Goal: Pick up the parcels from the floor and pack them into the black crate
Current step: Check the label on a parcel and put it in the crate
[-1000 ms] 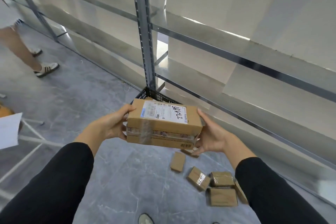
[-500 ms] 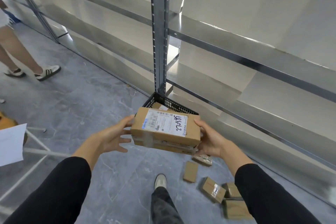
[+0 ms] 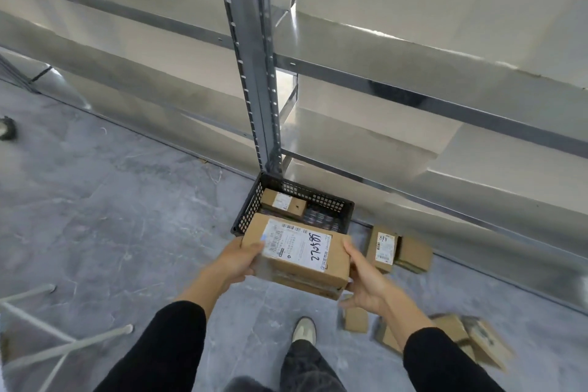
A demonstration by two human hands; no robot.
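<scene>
1. Parcel [image 3: 299, 251]: brown cardboard, with a white shipping label and handwritten digits on top. It was held in the air between both hands, over the near edge of the black crate [image 3: 251, 210].
2. Left hand [image 3: 237, 261] gripped the parcel's 9 o'clock end with the thumb over the top edge. Its other fingers were hidden beneath.
3. Right hand [image 3: 366, 285] gripped the 3 o'clock end, with the thumb up the side wall and the fingers curled under the base.
4. Crate stood on the grey floor [image 3: 111, 216] at 12 o'clock from the parcel, at the foot of a shelving upright [image 3: 254, 89]. One small labelled box [image 3: 283, 204] lay inside, in the 10 o'clock corner.
5. Floor parcels: upright labelled box [image 3: 381, 248] and plain box [image 3: 415, 254] at 3 o'clock of the crate, touching each other. Blurred boxes [image 3: 458, 334] lay at 5 o'clock of the held parcel.
6. Shoe [image 3: 304, 331] was at 6 o'clock.
</scene>
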